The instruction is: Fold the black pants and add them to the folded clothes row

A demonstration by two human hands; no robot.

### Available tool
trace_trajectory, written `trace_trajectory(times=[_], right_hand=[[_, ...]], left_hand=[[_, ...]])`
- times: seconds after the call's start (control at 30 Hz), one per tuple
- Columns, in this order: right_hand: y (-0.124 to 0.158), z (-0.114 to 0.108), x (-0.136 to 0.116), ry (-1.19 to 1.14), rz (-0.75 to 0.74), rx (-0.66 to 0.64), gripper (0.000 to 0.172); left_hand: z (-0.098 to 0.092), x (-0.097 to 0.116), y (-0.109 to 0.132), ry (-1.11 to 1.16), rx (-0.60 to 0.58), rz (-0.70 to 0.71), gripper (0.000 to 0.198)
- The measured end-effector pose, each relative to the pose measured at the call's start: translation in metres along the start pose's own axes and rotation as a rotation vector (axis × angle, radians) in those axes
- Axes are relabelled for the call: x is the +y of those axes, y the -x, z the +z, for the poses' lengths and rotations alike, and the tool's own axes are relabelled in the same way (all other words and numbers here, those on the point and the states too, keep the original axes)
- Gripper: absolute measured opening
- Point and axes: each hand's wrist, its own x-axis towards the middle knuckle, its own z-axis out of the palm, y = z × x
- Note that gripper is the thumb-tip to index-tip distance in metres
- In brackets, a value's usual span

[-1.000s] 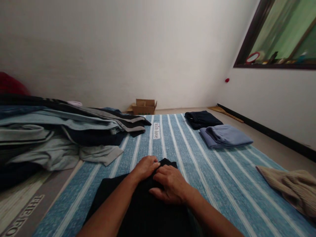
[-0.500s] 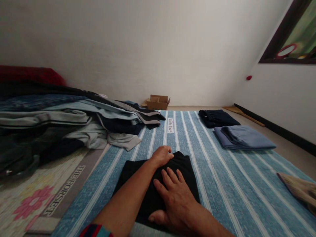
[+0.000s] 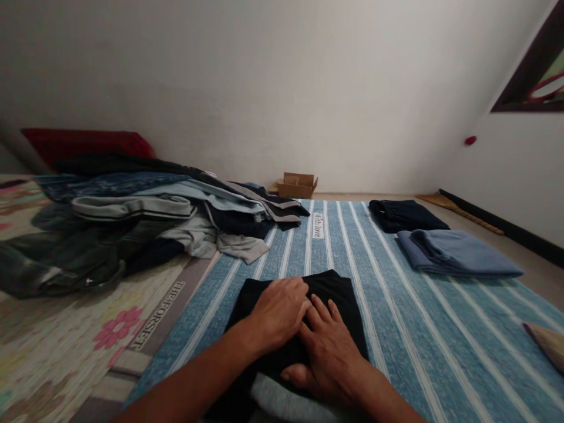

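Observation:
A folded black garment [image 3: 337, 288] lies on the striped cloth in front of me, its kind not clear from what shows. My left hand [image 3: 282, 311] rests on the middle of it with the fingers curled under, and their tips are hidden. Spread flat over its right part is my right hand [image 3: 328, 349], fingers apart, its index finger touching the left hand. A grey piece of fabric [image 3: 282, 396] shows at the garment's near edge, below the right hand.
A heap of loose clothes [image 3: 176, 194] spreads across the left side. On the right lie folded dark trousers [image 3: 405, 215] and a folded blue-grey garment [image 3: 467, 252]. An open cardboard box [image 3: 296, 185] stands by the wall. Under everything is a blue striped cloth [image 3: 388, 305].
My left hand has drawn back toward me from the garment's far part and now meets the right hand. The right hand stays flat on the garment. The view has turned slightly left.

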Motion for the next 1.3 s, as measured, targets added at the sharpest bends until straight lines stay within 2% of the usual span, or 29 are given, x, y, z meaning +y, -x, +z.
trace_trajectory(times=[0.07,0.17,0.3,0.4,0.43,0.5,0.6,0.67,0.77,0.87,0.97,1.13,1.3], right_hand=[[0.0,0.002,0.0,0.006,0.006,-0.005,0.085],[-0.002,0.004,0.0,0.015,0.024,0.014,0.084],[-0.001,0.005,0.0,0.01,0.021,0.032,0.088],[0.004,0.001,0.005,-0.034,-0.027,0.054,0.087],[0.005,-0.002,0.009,-0.056,-0.04,0.077,0.083],[0.005,-0.01,0.023,-0.086,-0.02,0.186,0.065],[-0.006,-0.024,0.054,-0.063,0.114,0.37,0.034],[-0.018,-0.031,0.077,-0.053,0.18,0.351,0.026],[-0.033,-0.035,0.104,-0.065,0.198,0.301,0.02],[-0.042,-0.03,0.118,-0.091,0.19,0.287,0.014],[-0.046,-0.024,0.124,-0.105,0.2,0.298,0.011],[-0.049,-0.021,0.127,-0.103,0.198,0.315,0.013],[-0.048,-0.017,0.128,-0.073,0.22,0.372,0.013]], left_hand=[[0.011,-0.004,0.022,-0.037,-0.028,-0.044,0.042],[0.024,-0.016,0.041,0.005,-0.055,-0.095,0.06],[0.032,-0.028,0.046,0.062,-0.044,-0.058,0.082],[0.034,-0.029,0.046,0.066,-0.06,-0.058,0.091],[0.034,-0.028,0.046,0.066,-0.068,-0.059,0.092],[0.034,-0.027,0.046,0.063,-0.09,-0.064,0.094],[0.034,-0.027,0.046,0.065,-0.102,-0.074,0.097],[0.035,-0.028,0.047,0.08,-0.08,-0.068,0.097],[0.037,-0.03,0.047,0.11,-0.041,-0.046,0.094],[0.036,-0.03,0.048,0.121,-0.056,-0.05,0.095],[0.036,-0.03,0.049,0.129,-0.067,-0.039,0.094],[0.038,-0.032,0.05,0.162,-0.017,0.017,0.085],[0.037,-0.031,0.05,0.164,-0.04,0.004,0.085]])
